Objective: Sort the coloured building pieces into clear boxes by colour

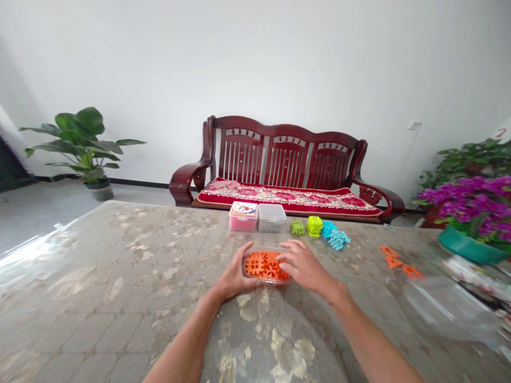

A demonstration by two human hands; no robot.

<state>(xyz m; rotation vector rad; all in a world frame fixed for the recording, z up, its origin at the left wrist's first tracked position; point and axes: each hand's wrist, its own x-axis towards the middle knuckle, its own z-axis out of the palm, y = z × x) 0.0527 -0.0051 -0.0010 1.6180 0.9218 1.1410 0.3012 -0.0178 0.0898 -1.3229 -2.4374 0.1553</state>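
A clear plastic box full of orange interlocking plastic blocks sits on the table in front of me. My left hand grips the box's left side, thumb along the near edge and fingers toward the far corner. From the right, my right hand reaches over the rim. Its fingers are bent and apart, with the tips resting on the orange blocks; no separate piece shows between them. The thumb of that hand is mostly hidden.
Beyond the box stand a pink-filled box and a grey-filled box. Green block shapes and blue ones lie beside them. To the right are loose orange blocks, a clear plastic container and a flower pot.
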